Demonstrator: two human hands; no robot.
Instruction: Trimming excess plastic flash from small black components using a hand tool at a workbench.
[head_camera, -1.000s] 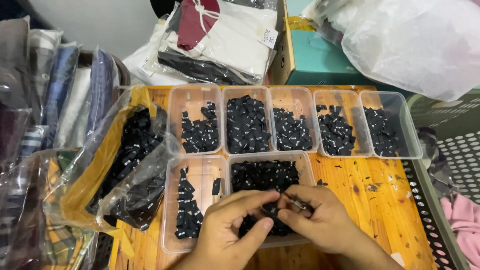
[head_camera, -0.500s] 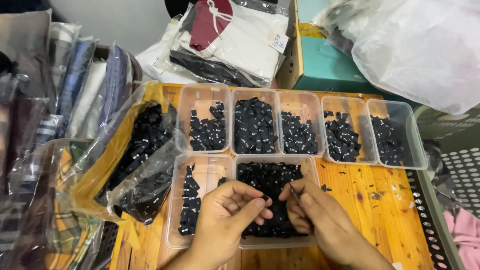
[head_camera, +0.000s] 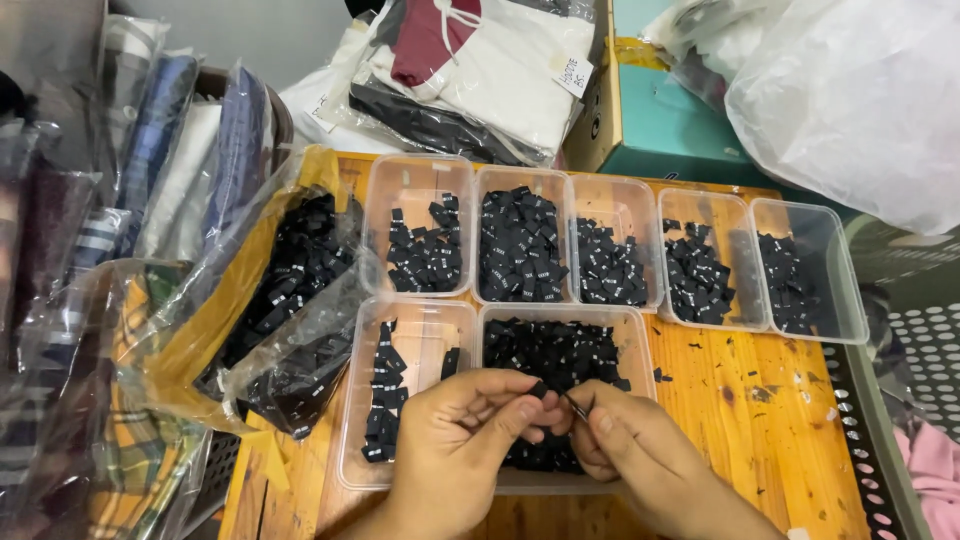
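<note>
I see my left hand and right hand meeting over the near right tray on the wooden counter. Both grips are clenched on one small black label, pinched between the fingertips just above that tray's heap of labels. Five more trays of labels sit along the far side.

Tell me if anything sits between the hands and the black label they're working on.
Nothing visible does. The left hand and right hand already pinch a black label between their fingertips, above the tub of loose labels. No other thing lies between them.
</note>
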